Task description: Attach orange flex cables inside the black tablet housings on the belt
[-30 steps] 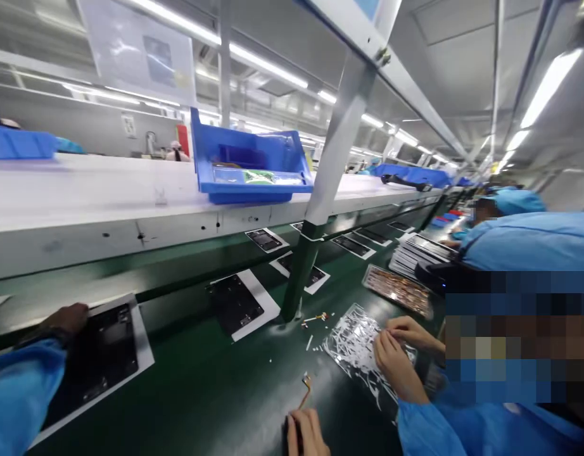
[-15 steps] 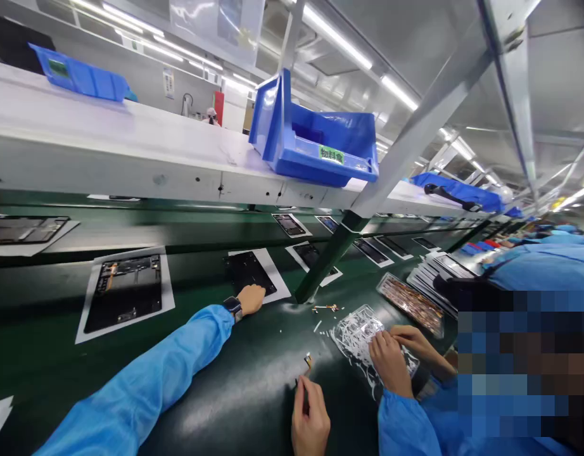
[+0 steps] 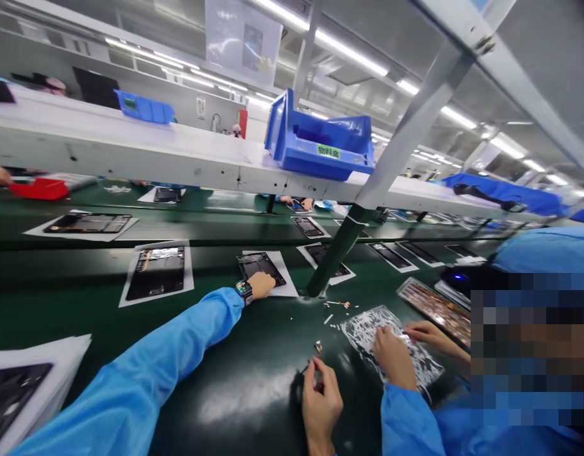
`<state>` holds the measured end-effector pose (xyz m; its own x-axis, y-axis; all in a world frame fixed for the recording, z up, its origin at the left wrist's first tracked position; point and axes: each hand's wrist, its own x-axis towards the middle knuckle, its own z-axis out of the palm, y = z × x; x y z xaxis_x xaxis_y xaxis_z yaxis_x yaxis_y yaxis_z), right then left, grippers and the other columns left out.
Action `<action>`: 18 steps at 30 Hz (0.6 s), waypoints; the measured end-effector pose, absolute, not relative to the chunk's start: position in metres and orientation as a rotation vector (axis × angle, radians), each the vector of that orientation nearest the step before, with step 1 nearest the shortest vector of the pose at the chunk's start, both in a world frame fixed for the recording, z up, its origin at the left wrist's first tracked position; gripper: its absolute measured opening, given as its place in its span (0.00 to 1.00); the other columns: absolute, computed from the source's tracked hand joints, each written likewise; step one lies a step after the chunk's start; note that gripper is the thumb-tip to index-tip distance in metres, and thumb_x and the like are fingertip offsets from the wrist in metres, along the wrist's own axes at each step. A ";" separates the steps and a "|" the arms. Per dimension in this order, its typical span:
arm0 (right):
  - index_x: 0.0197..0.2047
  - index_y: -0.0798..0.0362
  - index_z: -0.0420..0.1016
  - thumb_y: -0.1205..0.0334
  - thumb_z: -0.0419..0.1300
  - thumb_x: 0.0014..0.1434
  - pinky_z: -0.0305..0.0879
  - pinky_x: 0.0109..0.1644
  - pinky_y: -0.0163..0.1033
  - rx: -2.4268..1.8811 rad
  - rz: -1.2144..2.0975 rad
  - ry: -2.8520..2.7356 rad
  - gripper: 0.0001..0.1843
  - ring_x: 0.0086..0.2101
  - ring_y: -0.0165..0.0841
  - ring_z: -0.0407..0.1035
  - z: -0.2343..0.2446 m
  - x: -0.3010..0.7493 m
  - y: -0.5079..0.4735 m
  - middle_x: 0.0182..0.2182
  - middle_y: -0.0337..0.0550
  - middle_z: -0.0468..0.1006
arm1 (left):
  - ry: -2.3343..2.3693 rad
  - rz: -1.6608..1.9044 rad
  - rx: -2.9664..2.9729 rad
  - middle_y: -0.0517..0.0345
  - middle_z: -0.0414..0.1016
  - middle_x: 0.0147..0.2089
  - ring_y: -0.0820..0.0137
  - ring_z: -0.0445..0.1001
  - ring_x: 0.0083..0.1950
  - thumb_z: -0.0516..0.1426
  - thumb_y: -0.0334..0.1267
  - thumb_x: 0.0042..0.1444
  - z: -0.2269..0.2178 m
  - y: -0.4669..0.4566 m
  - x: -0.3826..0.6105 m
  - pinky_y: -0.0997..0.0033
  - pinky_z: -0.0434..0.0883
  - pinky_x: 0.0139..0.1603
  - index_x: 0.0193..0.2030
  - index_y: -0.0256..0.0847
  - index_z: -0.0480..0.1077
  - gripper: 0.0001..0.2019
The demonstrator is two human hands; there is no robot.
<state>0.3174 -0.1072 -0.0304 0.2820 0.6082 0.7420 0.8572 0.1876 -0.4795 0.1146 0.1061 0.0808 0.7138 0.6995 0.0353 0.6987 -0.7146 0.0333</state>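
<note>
Left hand (image 3: 262,285) on one panel (image 3: 256,265), grip unclear; one other panel (image 3: 156,275) left of hand. Right hand (image 3: 320,389) pinches one cable (image 3: 318,347). Change: left hand off other panel.

worktop (image 3: 244,380): green, glossy | post (image 3: 397,149): near worktop's far edge | shelf (image 3: 197,145): white | wall (image 3: 185,107): grey | lights (image 3: 351,53): overhead strips, lit

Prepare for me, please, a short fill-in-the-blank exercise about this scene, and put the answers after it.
1. The left hand has a ____ strapped at its wrist.
2. This hand touches a dark panel, which lies on a sheet coloured ____.
3. The work surface under the right hand and its small part is dark ____.
4. The bin with the green label is coloured ____.

Missing words: watch; white; green; blue.
</note>
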 end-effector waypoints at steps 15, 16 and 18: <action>0.39 0.56 0.79 0.51 0.64 0.59 0.68 0.34 0.38 -1.379 -0.014 -1.205 0.15 0.30 0.35 0.71 0.067 0.289 -0.162 0.33 0.49 0.79 | 1.202 0.031 2.594 0.47 0.77 0.37 0.61 0.76 0.37 0.59 0.29 0.57 -0.003 -0.194 0.050 0.66 0.70 0.32 0.37 0.35 0.72 0.02; 0.38 0.55 0.79 0.52 0.64 0.58 0.69 0.35 0.38 -1.357 0.069 -1.258 0.14 0.31 0.35 0.72 0.073 0.288 -0.165 0.33 0.48 0.79 | 1.247 0.172 2.472 0.49 0.76 0.40 0.61 0.76 0.40 0.59 0.32 0.58 0.006 -0.193 0.043 0.66 0.71 0.37 0.39 0.36 0.71 0.03; 0.37 0.53 0.79 0.54 0.65 0.57 0.69 0.35 0.37 -1.289 0.246 -1.408 0.10 0.31 0.36 0.72 0.080 0.284 -0.167 0.33 0.46 0.79 | 1.326 0.552 2.197 0.52 0.75 0.48 0.63 0.74 0.49 0.60 0.38 0.60 0.031 -0.184 0.033 0.66 0.70 0.48 0.47 0.40 0.69 0.10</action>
